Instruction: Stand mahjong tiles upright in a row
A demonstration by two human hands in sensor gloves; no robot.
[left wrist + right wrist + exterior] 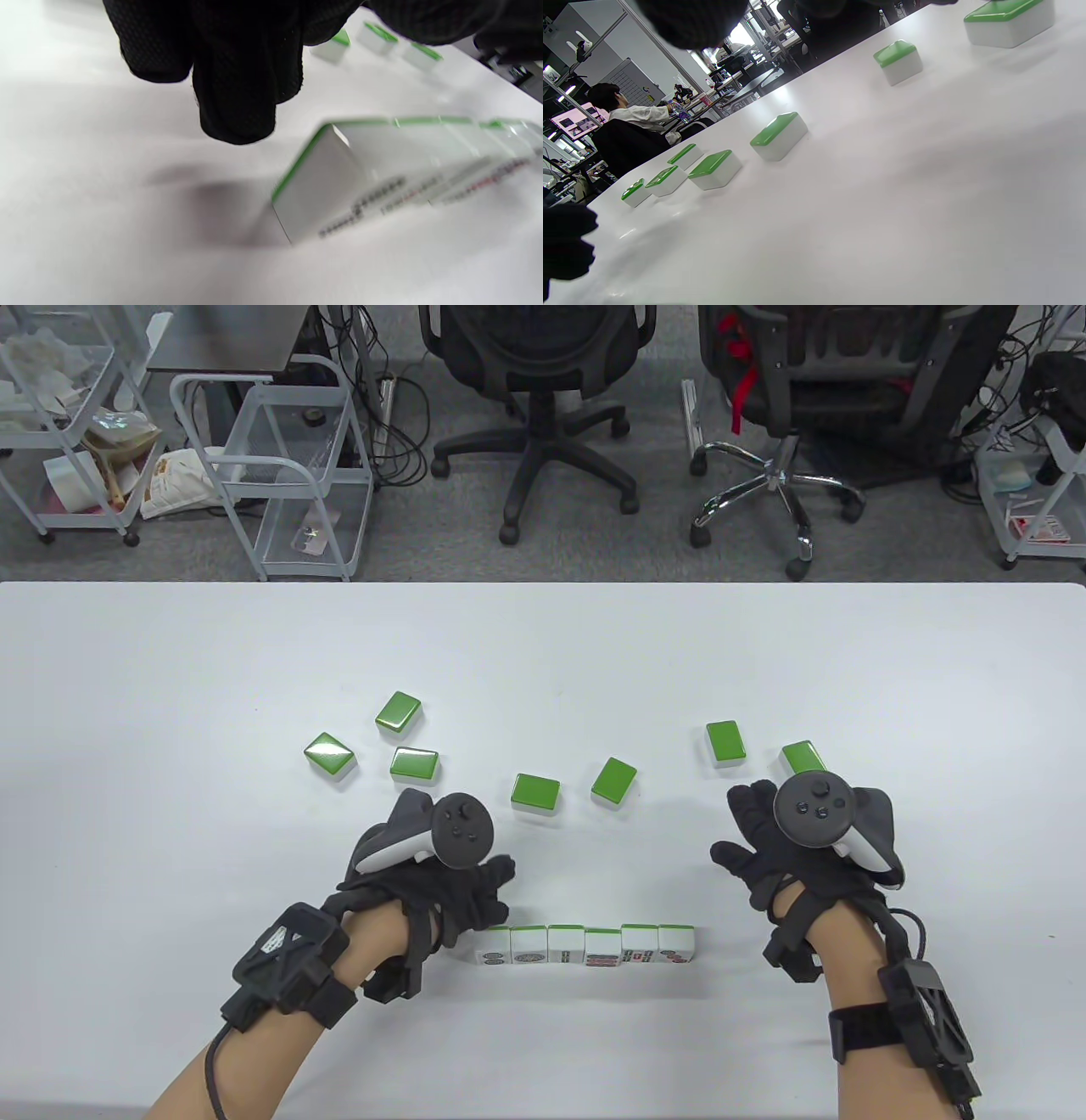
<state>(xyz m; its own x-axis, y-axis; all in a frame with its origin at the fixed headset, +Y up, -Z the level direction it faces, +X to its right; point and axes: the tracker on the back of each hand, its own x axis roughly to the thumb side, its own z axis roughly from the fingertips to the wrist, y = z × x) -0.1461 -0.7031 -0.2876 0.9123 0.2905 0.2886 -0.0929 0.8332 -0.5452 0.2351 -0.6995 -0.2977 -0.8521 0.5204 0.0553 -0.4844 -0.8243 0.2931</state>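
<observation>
Several mahjong tiles stand upright in a row (pixel 585 946) near the front of the white table (pixel 170 661), faces toward me. My left hand (pixel 492 899) hovers at the row's left end, and its fingers (pixel 237 84) hang just above and beside the leftmost tile (pixel 322 190), holding nothing. My right hand (pixel 738 831) is spread open and empty, right of the row, just in front of a flat green-backed tile (pixel 802 757). Several more tiles lie face down across the middle, such as those in the table view (pixel 535 796) (pixel 614 780) (pixel 726 743).
Three loose tiles cluster at the left (pixel 399 712) (pixel 329 753) (pixel 414 766). The right wrist view shows the loose tiles in a line (pixel 778 135). Office chairs (pixel 543 407) and wire carts (pixel 288 466) stand beyond the table's far edge.
</observation>
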